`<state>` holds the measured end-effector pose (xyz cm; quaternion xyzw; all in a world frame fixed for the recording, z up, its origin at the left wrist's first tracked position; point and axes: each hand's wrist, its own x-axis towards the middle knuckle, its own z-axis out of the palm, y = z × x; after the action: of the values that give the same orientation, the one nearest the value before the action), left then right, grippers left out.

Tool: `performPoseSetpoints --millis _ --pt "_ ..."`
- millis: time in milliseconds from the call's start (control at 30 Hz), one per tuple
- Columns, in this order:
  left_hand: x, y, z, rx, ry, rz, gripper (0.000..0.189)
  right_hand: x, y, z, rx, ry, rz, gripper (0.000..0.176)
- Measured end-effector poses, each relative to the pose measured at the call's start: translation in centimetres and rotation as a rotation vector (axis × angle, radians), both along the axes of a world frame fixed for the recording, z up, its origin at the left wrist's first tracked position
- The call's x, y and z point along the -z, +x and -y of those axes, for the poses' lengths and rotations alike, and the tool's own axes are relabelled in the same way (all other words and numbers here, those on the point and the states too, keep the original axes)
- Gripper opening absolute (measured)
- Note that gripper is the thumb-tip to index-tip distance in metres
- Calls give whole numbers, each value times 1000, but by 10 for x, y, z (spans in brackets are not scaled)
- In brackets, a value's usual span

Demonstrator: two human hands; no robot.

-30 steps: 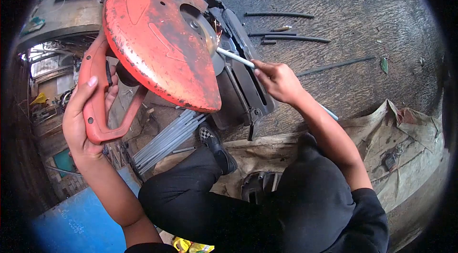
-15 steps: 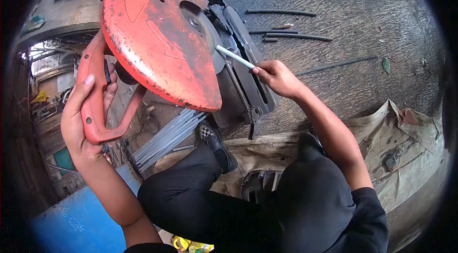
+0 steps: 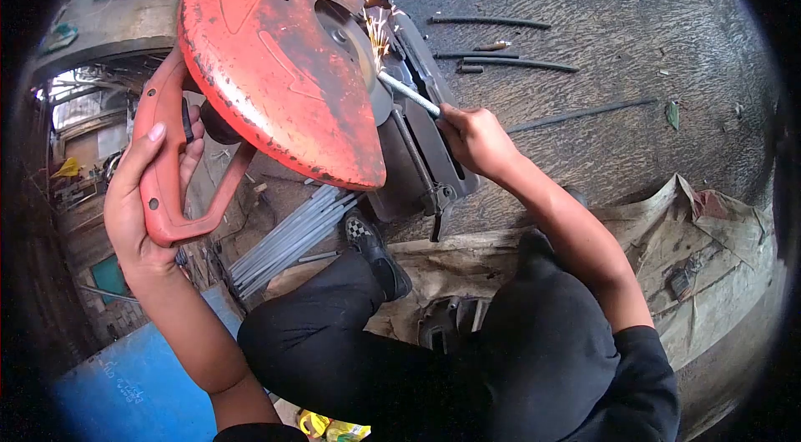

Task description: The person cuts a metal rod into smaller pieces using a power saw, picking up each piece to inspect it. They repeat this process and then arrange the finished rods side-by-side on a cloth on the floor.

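My left hand [image 3: 140, 200] is wrapped around the red D-shaped handle [image 3: 155, 167] of a cut-off saw, its thumb lying along the handle's face. The saw's worn red guard [image 3: 275, 75] covers much of the grey cutting disc [image 3: 355, 50]. My right hand [image 3: 480, 138] is closed on a thin grey metal rod [image 3: 409, 93]. The rod's far end meets the disc's edge above the saw's dark base [image 3: 434, 96]. Orange sparks [image 3: 378, 33] fly up from that contact. The rod's near end is hidden in my fist.
Several dark hoses or rods [image 3: 517, 63] and a longer thin rod [image 3: 584, 114] lie on the rough floor to the right. A bundle of grey rods [image 3: 288, 238] sits beside my shoe [image 3: 375, 254]. A blue panel [image 3: 146, 379] is lower left; a crumpled tarp [image 3: 709, 275] is at right.
Sparks have appeared where the rod meets the disc. My right hand has shifted slightly left, toward the disc. My left hand and the saw have barely moved.
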<state>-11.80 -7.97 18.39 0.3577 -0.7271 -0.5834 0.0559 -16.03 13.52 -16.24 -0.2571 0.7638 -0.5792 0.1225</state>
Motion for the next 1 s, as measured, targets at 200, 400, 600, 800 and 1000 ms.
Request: performPoseSetpoints --millis 200,400,600,800,1000 --pt "0 0 1 -7 3 3 52 4 2 0 8 138 -166 19" --pt "1 -1 0 10 -12 -9 53 -1 0 -4 31 266 -286 32" --pt "0 -2 -8 -29 71 -43 50 0 -3 -10 37 233 -343 35" --pt "1 2 12 21 -1 14 47 0 -23 -20 -144 -94 566 32" --pt "2 -1 1 26 12 -19 49 -16 -19 -18 -270 -239 922 35"
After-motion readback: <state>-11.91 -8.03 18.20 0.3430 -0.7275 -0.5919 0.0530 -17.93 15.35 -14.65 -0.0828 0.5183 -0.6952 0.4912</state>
